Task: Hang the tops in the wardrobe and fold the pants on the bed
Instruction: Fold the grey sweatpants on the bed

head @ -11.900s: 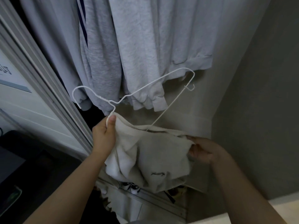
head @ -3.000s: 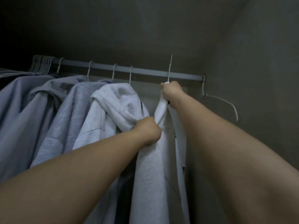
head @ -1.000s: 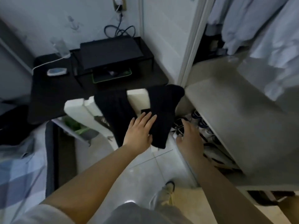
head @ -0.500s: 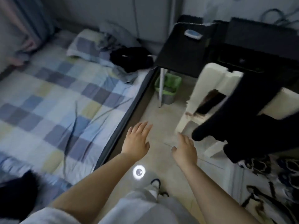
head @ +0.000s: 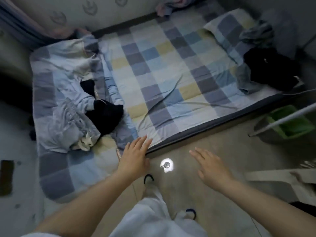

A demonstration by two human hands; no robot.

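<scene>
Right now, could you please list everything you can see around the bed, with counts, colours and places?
bed: one, blue-yellow checked sheet, centre
duvet: one, blue checked, crumpled, left on bed
dark garment: one, black, on duvet
black clothes: one heap, right end of bed
pillow: one, checked, top right
bin: one, green liner, floor right
light spot: one, white, floor
left hand: open, over bed edge
right hand: open, over floor

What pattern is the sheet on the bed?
Checked squares in blue, grey, pale yellow and white on the sheet; head view.
</scene>
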